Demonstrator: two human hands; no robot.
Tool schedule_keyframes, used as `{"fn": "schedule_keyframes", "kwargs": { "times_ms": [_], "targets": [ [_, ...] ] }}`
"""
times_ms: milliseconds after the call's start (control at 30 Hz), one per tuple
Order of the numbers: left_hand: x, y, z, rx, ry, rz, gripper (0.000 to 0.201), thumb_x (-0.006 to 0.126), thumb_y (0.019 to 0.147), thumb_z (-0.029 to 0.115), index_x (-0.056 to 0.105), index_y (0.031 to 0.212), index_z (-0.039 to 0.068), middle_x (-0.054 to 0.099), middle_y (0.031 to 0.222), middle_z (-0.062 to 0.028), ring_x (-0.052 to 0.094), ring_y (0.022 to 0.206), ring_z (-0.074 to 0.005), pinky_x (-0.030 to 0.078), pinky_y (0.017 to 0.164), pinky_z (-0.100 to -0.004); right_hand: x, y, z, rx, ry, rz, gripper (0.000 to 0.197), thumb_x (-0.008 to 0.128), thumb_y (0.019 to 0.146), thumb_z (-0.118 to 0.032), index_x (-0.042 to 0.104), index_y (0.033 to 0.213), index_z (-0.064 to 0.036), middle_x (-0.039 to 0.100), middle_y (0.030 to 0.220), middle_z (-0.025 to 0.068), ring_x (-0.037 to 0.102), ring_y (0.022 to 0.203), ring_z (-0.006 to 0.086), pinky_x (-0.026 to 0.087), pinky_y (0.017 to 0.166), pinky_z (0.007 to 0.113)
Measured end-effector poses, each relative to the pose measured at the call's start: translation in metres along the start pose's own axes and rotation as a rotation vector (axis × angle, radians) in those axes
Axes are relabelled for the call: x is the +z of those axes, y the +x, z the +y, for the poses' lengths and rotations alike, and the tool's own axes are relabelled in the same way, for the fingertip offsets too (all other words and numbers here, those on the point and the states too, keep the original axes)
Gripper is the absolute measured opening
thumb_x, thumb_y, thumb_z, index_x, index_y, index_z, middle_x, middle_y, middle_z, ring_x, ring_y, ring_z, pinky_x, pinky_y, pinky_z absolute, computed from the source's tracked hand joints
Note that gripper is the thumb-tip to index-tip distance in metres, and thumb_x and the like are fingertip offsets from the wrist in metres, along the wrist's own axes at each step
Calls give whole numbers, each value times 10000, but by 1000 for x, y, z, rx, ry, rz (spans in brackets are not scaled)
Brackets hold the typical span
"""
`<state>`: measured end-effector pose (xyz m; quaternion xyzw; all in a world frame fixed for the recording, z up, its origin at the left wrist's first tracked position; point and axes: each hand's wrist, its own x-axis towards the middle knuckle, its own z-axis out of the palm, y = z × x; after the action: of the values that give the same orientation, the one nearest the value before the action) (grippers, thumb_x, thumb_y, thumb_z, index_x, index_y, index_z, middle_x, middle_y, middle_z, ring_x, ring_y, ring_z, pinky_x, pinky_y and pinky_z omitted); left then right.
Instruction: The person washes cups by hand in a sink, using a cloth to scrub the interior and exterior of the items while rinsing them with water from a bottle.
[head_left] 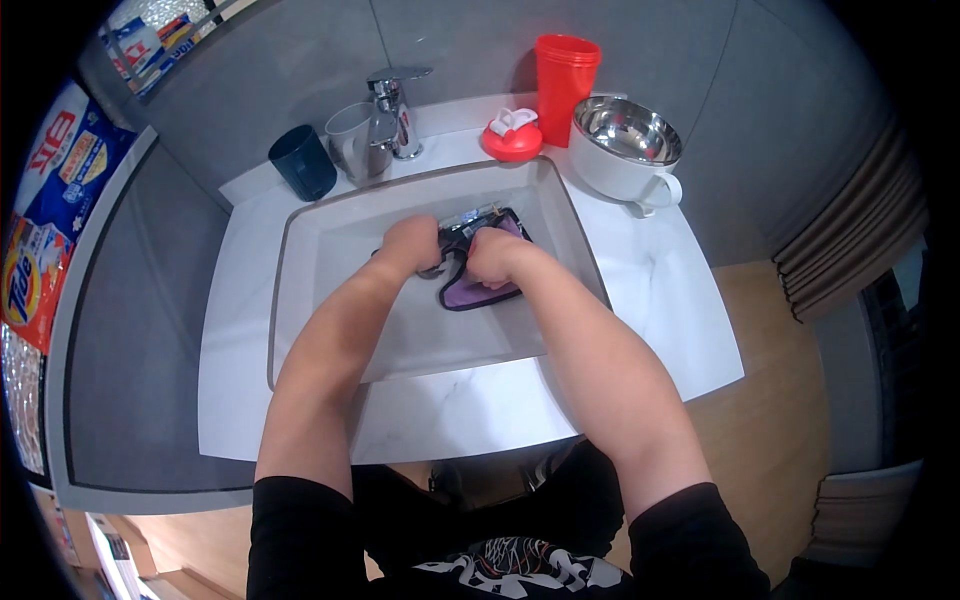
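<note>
Both hands are down inside the rectangular sink point(330, 250). A purple fabric piece with black trim point(478, 292) lies there, partly spread and partly bunched up. My right hand point(494, 255) is closed on its right part, fingers curled and mostly turned out of sight. Beside it, my left hand point(410, 243) is closed on the dark, bunched left part of the same fabric. A shiny clear strip point(478, 215) shows just beyond the hands; whether it belongs to the fabric I cannot tell.
A chrome faucet point(398, 120) rises behind the sink, with a clear cup point(352, 140) and a dark blue cup point(303, 163) to its left. At the back right stand a red lid point(512, 138), a tall red cup point(566, 85) and a white steel-lined pot point(615, 165). Detergent bags point(70, 160) line the left.
</note>
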<state>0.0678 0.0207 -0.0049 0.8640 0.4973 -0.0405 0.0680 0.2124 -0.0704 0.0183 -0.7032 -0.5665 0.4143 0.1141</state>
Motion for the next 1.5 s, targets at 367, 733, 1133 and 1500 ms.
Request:
{"fn": "schedule_keyframes", "kwargs": {
  "times_ms": [367, 733, 1133, 1500],
  "targets": [
    [-6, -2, 1, -5, -68, 2, 285, 731, 697, 175, 732, 961, 66, 708, 995, -166, 676, 950, -347, 547, 817, -424, -3, -4, -2, -13, -51, -6, 159, 535, 796, -33, 671, 769, 44, 674, 712, 188, 668, 608, 271, 534, 560, 383],
    [-4, 1, 0, -20, -17, -9, 264, 699, 708, 150, 730, 954, 58, 702, 1011, -175, 671, 963, -356, 545, 823, -430, 1, 1, 1, -21, -20, -17, 148, 551, 801, -32, 674, 787, 50, 686, 750, 185, 674, 634, 261, 544, 591, 372],
    [0, 1, -1, -21, 13, 3, 237, 674, 740, 146, 735, 952, 59, 704, 1010, -174, 672, 970, -352, 545, 830, -433, -2, -7, -6, 10, -33, -31, 160, 545, 806, -40, 671, 796, 57, 691, 767, 187, 680, 637, 260, 550, 588, 371],
    [-4, -6, -6, -15, -24, 45, 283, 735, 703, 174, 730, 966, 71, 707, 1002, -168, 671, 961, -348, 541, 831, -425, -2, -4, -4, -1, -32, -18, 156, 597, 800, -78, 674, 833, 54, 701, 802, 192, 694, 687, 277, 559, 637, 368]
  ]
}}
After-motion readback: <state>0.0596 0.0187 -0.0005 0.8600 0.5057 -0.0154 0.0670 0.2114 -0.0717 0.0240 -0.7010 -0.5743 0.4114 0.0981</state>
